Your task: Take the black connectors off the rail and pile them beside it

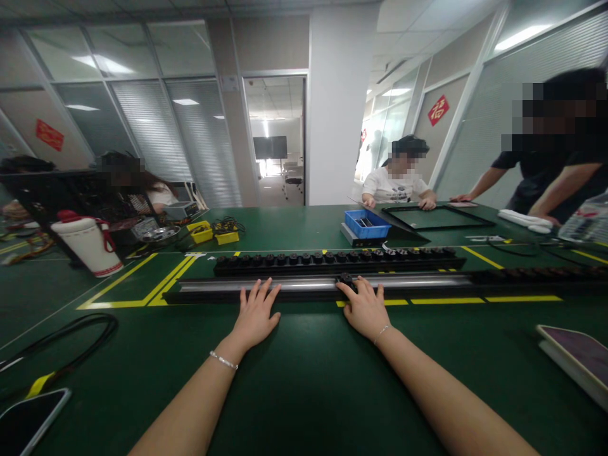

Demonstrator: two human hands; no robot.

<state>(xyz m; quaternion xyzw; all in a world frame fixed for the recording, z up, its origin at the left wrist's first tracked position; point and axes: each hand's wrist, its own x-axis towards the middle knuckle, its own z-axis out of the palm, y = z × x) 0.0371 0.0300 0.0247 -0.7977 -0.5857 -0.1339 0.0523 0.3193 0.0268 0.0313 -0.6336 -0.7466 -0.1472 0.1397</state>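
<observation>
In the head view, I saw the silver-and-black rail (304,285) lying crosswise on the table (294,380), just in front of a black strip of round parts (285,260), probably to suit both hands' reach. My left hand (256,320) rested palm-down at its near edge, grip loose and spread, holding nothing, perhaps steadying it; my right hand (367,313) slanted inward, fingertips at a small black piece (345,277) on the rail, though I couldn't tell whether that grip had closed.
</observation>
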